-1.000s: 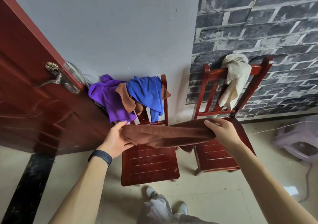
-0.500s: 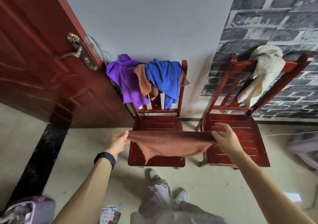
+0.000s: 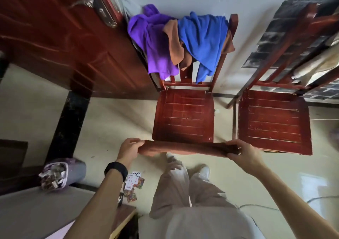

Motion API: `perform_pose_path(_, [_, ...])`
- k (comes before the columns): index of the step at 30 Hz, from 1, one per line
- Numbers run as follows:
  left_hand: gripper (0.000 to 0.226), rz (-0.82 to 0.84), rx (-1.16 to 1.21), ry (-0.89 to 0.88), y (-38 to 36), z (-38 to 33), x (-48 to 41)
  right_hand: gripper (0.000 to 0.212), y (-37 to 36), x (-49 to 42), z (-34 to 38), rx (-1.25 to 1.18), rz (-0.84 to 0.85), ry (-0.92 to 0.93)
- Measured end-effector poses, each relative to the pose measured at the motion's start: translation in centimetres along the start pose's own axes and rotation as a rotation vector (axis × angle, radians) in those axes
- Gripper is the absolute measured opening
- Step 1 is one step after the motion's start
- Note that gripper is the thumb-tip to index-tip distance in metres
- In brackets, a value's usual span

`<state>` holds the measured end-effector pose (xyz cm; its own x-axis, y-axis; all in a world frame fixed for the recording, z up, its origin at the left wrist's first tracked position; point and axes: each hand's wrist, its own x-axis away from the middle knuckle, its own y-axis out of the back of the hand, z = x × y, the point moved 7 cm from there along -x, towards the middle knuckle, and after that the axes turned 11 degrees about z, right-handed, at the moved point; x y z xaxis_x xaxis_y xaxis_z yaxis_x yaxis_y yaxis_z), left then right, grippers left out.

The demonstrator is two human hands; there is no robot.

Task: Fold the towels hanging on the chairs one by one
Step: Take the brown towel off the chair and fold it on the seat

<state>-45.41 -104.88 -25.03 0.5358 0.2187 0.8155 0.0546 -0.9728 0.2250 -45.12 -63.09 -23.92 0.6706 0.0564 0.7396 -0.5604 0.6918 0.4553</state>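
Brown towel [image 3: 185, 148] is being held taut: left hand [image 3: 129, 148] at 9 o'clock, right hand [image 3: 242, 153] at 3, fingers [image 3: 136, 141] curled round its ends, likely so the edges are being levelled for folding.

1. Left hand [image 3: 129, 148]: fingers curled over the left end of the rolled brown towel [image 3: 183, 148]; a dark wristband [image 3: 116, 170] sits on the wrist.
2. Right hand [image 3: 242, 153]: fingers curled round the right end.
3. Both forearms bare, extended forward; hands level, well apart.
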Motion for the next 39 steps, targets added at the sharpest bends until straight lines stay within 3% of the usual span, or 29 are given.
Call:
perform_pose_path(2, [0.022,0.015,0.031,-0.019,0.6,0.2,0.0,0.043,-0.7,-0.3,-0.3,-0.011,0.017,-0.015])
perform_pose_path(5, [0.02,0.171,0.031,0.013,0.2,-1.0,-0.8,0.054,-0.9,-1.7,-0.2,0.038,0.05,-0.038])
perform_pose_path(8, [0.016,0.242,-0.182,-0.115,-0.4,-4.2,-3.6,0.045,-0.4,-5.0,1.1,0.137,0.019,-0.036])
perform_pose_path(11, [0.015,0.213,-0.412,-0.261,-1.7,-7.7,-8.1,0.038,1.0,-10.2,2.5,0.159,-0.068,-0.059])
perform_pose_path(14, [0.016,0.114,-0.424,-0.338,-3.1,-10.6,-13.4,0.046,2.0,-16.5,3.7,0.139,-0.115,-0.09])
perform_pose_path(20, [0.023,0.057,-0.323,-0.371,-6.2,-11.8,-25.9,0.035,1.9,-28.1,2.9,-0.228,-0.333,-0.157])
perform_pose_path(25, [0.027,0.109,-0.204,-0.352,-7.7,-10.4,-34.6,0.025,-0.7,-37.8,-4.3,-0.564,-0.456,-0.149])
perform_pose_path(27, [0.028,0.126,-0.134,-0.368,-8.1,-10.6,-36.9,0.024,0.0,-37.5,-2.1,-0.662,-0.529,-0.145])
perform_pose_path(30, [0.034,0.099,-0.219,-0.417,-8.3,-11.2,-39.2,0.033,0.0,-37.5,-0.7,-0.681,-0.548,-0.133])
perform_pose_path(34, [0.071,0.175,-0.489,-0.2,-8.2,-7.2,-40.8,0.042,-3.8,-35.8,-2.0,-0.548,-0.409,-0.229])
perform_pose_path(39, [0.056,0.02,-0.62,-0.069,-6.4,2.3,-37.3,0.029,-12.8,-29.7,-5.6,-0.418,-0.313,-0.401])
